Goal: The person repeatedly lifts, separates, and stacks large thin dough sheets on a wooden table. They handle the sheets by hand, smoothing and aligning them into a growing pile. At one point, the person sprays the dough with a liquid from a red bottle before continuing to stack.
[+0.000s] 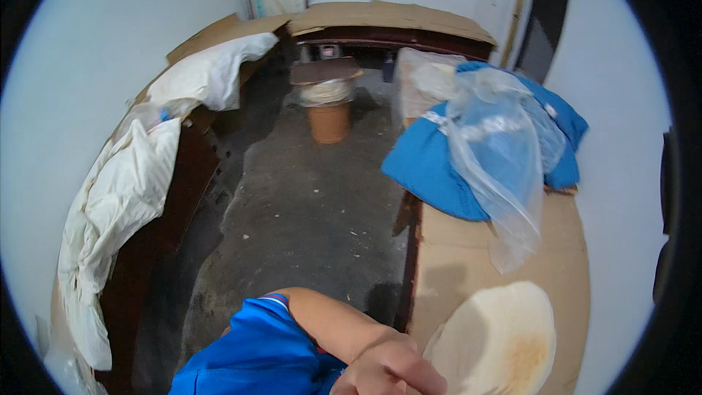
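Note:
My left hand (pixel 392 368) reaches across from the left at the bottom edge, below a blue short sleeve (pixel 258 340). Its fingers look curled, and the frame cuts off part of them. Right beside it lies a large round flatbread (pixel 521 323), pale with a toasted brown patch. Whether my fingers touch or hold its edge cannot be seen. Under the bread is a cardboard sheet (pixel 455 241) covering a low bench along the right wall. My right hand is out of view.
Farther along the bench lie a blue padded cloth (pixel 422 164) and a clear plastic sheet (pixel 493 175). White cloths (pixel 126 181) cover a bench on the left. A brown bucket (pixel 329 123) under a board (pixel 326 70) stands on the dark floor (pixel 296 219).

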The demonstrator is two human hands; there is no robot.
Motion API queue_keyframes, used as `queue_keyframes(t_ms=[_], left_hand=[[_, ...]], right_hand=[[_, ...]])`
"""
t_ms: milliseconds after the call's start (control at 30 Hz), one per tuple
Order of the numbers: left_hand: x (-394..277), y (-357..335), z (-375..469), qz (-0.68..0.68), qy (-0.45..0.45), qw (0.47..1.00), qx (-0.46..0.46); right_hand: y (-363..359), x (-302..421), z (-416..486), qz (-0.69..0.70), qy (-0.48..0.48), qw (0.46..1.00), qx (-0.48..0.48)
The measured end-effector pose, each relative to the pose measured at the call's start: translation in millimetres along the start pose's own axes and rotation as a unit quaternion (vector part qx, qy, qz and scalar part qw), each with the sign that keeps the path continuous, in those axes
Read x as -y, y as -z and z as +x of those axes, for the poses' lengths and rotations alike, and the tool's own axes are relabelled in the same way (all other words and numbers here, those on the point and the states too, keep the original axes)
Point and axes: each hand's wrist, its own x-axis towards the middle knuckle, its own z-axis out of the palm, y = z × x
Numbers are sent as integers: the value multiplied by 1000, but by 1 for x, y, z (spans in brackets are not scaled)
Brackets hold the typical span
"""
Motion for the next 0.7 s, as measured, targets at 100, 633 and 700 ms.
queue_keyframes(t_ms=[100, 633, 700], left_hand=[[11, 39, 4, 68, -77, 995, 11], [52, 339, 75, 321, -259, 897, 157], [35, 366, 87, 377, -170, 899, 143]], right_hand=[[-22, 115, 62, 313, 26, 949, 39], [-43, 564, 33, 507, 386, 692, 339], [-72, 622, 6, 551, 346, 620, 437]])
